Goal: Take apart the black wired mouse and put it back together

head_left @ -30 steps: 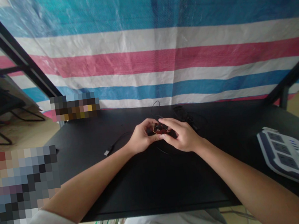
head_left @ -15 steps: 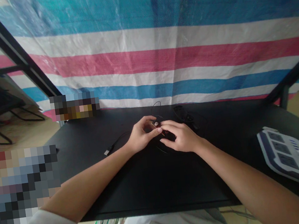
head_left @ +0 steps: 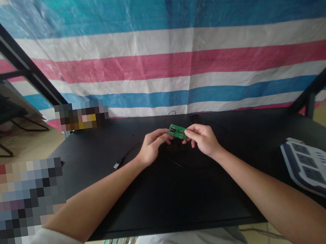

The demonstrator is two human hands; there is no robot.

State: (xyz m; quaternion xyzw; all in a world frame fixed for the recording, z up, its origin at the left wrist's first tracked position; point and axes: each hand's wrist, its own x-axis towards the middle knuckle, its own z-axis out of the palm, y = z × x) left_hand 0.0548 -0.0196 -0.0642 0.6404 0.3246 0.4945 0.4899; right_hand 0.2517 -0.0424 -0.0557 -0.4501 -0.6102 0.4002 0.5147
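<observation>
Grip: left hand [head_left: 154, 147] and right hand [head_left: 203, 140] both clenched on one green circuit board [head_left: 177, 131], pinching its two ends, board held up over the black table [head_left: 173, 200]. From the board: one black cable [head_left: 128, 153] with one USB plug [head_left: 116, 166] to the left; one white power strip [head_left: 314, 172] well right, three socket rows showing.
</observation>
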